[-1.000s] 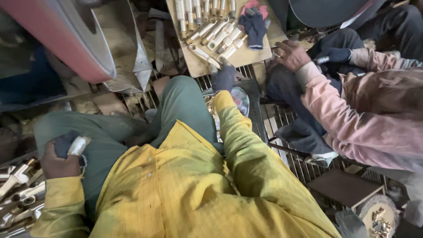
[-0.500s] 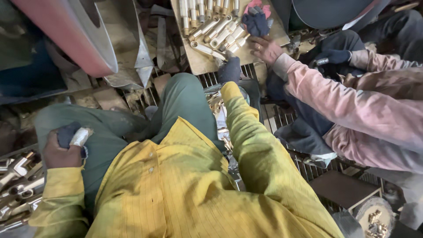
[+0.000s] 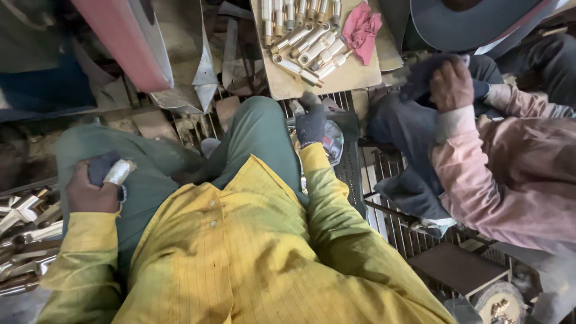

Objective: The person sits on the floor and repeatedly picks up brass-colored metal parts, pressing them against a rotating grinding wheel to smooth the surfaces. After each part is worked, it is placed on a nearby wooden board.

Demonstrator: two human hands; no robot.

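Held part: short silvery metal tube [image 3: 120,171], wrapped in a dark blue cloth [image 3: 99,168], at the left thigh.
Left hand [image 3: 90,191]: fingers closed around tube and cloth.
Right hand [image 3: 311,125]: dark-gloved, stretched forward below the wooden board [image 3: 354,75]; grip probably closed, hard to tell.
Board: rows of brass-tipped metal tubes [image 3: 306,45], red rag [image 3: 362,29].
Right: a co-worker's hand [image 3: 451,84].

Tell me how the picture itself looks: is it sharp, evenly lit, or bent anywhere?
Head view: light is dim and warm, brightest on the metal tubes laid on the board; the left hand and its wrapped tube sit in shade, fairly sharp; the gloved right hand is slightly soft; corners darken, and the wide lens bows the edges.
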